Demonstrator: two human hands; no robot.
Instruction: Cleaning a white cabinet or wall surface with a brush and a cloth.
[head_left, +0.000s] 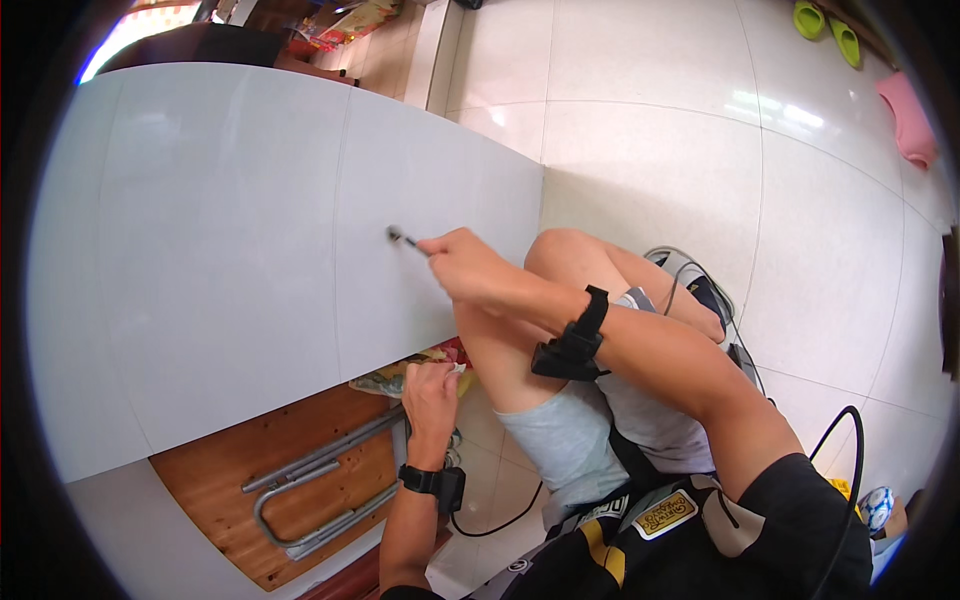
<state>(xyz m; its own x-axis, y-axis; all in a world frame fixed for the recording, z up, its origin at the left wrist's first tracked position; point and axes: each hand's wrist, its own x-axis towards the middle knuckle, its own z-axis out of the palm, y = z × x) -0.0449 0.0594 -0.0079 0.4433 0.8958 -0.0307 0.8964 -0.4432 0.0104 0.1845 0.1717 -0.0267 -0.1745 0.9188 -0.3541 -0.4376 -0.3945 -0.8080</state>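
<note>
My right hand (466, 264) is closed around the handle of a slim tool with a small rounded dark head (394, 234). Blur hides its exact kind. The tool's head is at the surface of a large white panel (225, 225) with faint seams; whether it touches cannot be told. Beside the panel's near edge is my left hand (430, 394), its fingers curled. A small white piece (457, 368) shows by the left thumb, but I cannot tell whether the hand holds it. Behind that hand lies a colourful printed plastic bag (382, 379), partly hidden.
Below the panel's edge a wooden board (217, 465) carries folded metal tube legs (300, 517). My bent knees (566, 247) are close to the panel. A black cable (855, 427) loops at my right. Green shoes (825, 30) and a pink item (904, 120) lie on the tiled floor (645, 67).
</note>
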